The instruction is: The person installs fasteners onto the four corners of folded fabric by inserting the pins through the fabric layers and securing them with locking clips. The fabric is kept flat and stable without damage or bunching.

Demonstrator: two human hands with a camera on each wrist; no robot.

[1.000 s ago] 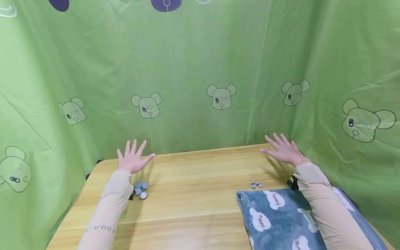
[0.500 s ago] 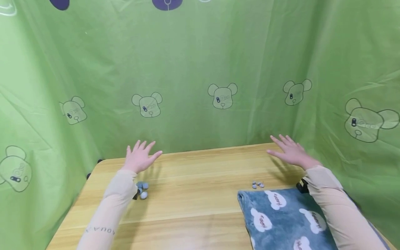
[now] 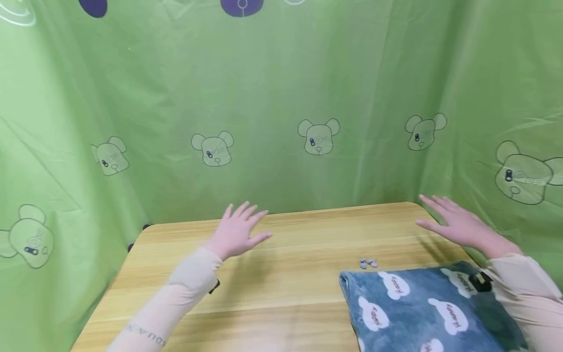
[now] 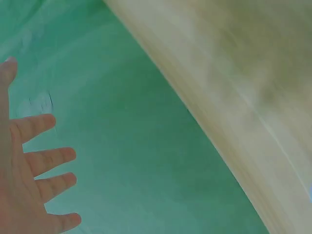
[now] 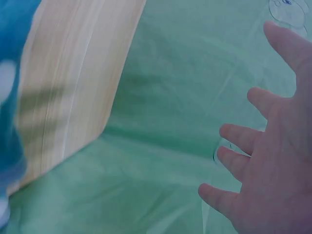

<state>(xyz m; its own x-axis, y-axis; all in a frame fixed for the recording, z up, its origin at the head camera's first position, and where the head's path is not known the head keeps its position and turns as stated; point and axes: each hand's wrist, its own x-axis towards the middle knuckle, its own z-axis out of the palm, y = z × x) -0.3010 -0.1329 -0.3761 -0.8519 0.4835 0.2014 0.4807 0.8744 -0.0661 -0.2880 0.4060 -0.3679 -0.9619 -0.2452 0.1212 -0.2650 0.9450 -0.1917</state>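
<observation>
My left hand hovers above the wooden table with its fingers spread, holding nothing. The left wrist view shows the same spread fingers against the green curtain. Over the far right corner of the table my right hand is held up, its fingers straight and apart. Below the right sleeve lies a folded blue blanket with white "Happy" shapes. Two small grey-blue pieces sit just beyond the blanket's far edge; their kind is too small to tell. My left forearm hides the group of round blue pieces.
A green curtain printed with bear heads hangs behind the table and on both sides. Dark bands are worn at both wrists, such as the right wrist band. The table's far edge runs close to the curtain.
Both hands have moved to the right, fingers still spread. The left forearm has swung over the round blue pieces, which were visible before. The view has shifted slightly.
</observation>
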